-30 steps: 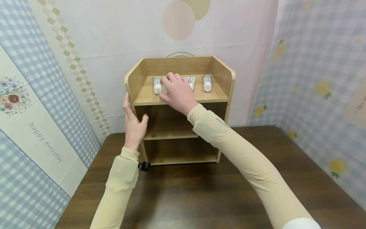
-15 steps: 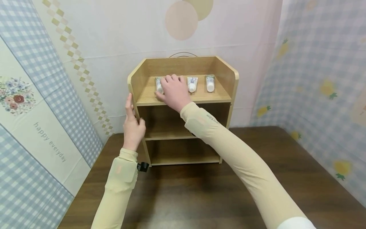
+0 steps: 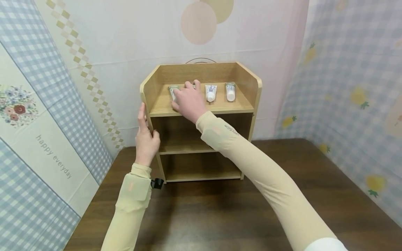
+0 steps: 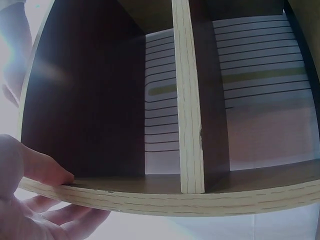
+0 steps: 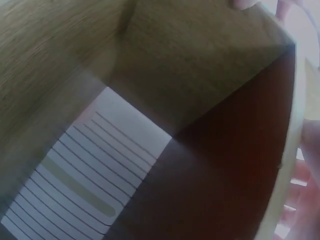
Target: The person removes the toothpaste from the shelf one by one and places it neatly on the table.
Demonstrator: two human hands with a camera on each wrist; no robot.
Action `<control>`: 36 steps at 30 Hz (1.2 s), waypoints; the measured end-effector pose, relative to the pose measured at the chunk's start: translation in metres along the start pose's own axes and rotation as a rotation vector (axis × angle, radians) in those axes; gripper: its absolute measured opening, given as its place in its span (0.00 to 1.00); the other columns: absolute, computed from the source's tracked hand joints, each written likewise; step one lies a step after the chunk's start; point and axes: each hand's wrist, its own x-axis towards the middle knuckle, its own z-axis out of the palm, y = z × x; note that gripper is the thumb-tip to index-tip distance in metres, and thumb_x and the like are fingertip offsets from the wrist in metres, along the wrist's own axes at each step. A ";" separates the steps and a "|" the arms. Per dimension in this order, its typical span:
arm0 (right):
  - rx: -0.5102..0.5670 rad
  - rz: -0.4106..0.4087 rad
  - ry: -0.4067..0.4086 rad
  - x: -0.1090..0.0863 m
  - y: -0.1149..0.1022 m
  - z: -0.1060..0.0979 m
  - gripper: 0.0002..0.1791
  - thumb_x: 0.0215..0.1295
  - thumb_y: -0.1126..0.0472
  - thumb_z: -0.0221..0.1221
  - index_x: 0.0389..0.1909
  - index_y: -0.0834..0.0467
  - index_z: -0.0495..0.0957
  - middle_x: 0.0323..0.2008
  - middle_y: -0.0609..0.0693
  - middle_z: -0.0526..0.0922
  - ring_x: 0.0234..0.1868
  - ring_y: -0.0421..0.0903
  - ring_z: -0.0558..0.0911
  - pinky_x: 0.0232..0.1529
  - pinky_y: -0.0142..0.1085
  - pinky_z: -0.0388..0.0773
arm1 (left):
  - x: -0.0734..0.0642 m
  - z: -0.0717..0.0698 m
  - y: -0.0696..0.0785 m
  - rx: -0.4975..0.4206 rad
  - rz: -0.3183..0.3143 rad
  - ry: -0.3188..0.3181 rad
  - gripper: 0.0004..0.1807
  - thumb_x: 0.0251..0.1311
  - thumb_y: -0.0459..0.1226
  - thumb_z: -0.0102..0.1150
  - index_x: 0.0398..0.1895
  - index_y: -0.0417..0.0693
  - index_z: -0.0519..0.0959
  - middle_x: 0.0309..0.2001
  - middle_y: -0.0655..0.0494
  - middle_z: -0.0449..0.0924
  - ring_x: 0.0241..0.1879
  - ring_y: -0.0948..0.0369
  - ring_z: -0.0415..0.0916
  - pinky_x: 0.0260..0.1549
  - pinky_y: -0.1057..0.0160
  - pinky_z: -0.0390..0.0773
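A wooden shelf unit [image 3: 226,111] stands on the table, and small white tubes lie in a row on its top board. My left hand [image 3: 146,143] grips its left side panel, thumb inside and fingers outside, as the left wrist view shows. Over the top board, my right hand [image 3: 189,103] pinches the leftmost tube [image 3: 173,91], which lies tilted; its cap end is hidden by the fingers. Another tube [image 3: 193,86] shows only partly behind those fingers. To the right lie a third tube [image 3: 210,93] and one more tube [image 3: 230,92], caps toward me.
Below the top board are two open compartments with a middle shelf board [image 3: 188,151]. The dark wood table [image 3: 201,216] extends in front. Patterned cloth [image 3: 276,52] hangs behind and at both sides. A small black camera [image 3: 157,183] sits at my left wrist.
My right hand has shifted left, uncovering the third tube, and the leftmost tube has turned, its green end swinging left. My left thumb has drawn in against the side panel.
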 end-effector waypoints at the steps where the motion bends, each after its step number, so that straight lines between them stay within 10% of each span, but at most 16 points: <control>1: 0.008 -0.012 0.020 -0.003 0.000 0.000 0.13 0.65 0.49 0.53 0.38 0.52 0.80 0.33 0.46 0.85 0.47 0.48 0.74 0.62 0.48 0.56 | 0.000 0.000 0.000 0.002 -0.002 -0.001 0.49 0.55 0.24 0.46 0.76 0.69 0.42 0.68 0.41 0.67 0.42 0.37 0.76 0.32 0.43 0.69; 6: 0.050 -0.069 0.131 -0.015 -0.001 0.000 0.09 0.62 0.55 0.53 0.29 0.54 0.77 0.33 0.47 0.83 0.45 0.48 0.74 0.62 0.48 0.56 | -0.001 0.002 0.002 0.019 -0.007 0.006 0.50 0.55 0.24 0.47 0.76 0.70 0.42 0.70 0.40 0.64 0.30 0.41 0.70 0.25 0.49 0.65; 23: 0.110 -0.111 0.373 -0.046 -0.009 0.008 0.20 0.61 0.43 0.58 0.46 0.52 0.77 0.38 0.49 0.79 0.41 0.49 0.76 0.45 0.43 0.66 | -0.002 0.001 0.002 0.029 0.003 0.028 0.49 0.55 0.24 0.47 0.76 0.68 0.44 0.71 0.38 0.63 0.30 0.40 0.69 0.27 0.45 0.66; 36: 0.067 -0.064 0.343 -0.051 -0.008 0.010 0.22 0.66 0.44 0.54 0.54 0.52 0.77 0.41 0.50 0.83 0.44 0.49 0.79 0.45 0.43 0.70 | -0.003 0.001 0.003 0.024 -0.030 0.007 0.49 0.55 0.24 0.47 0.76 0.70 0.43 0.73 0.42 0.60 0.34 0.38 0.70 0.32 0.42 0.69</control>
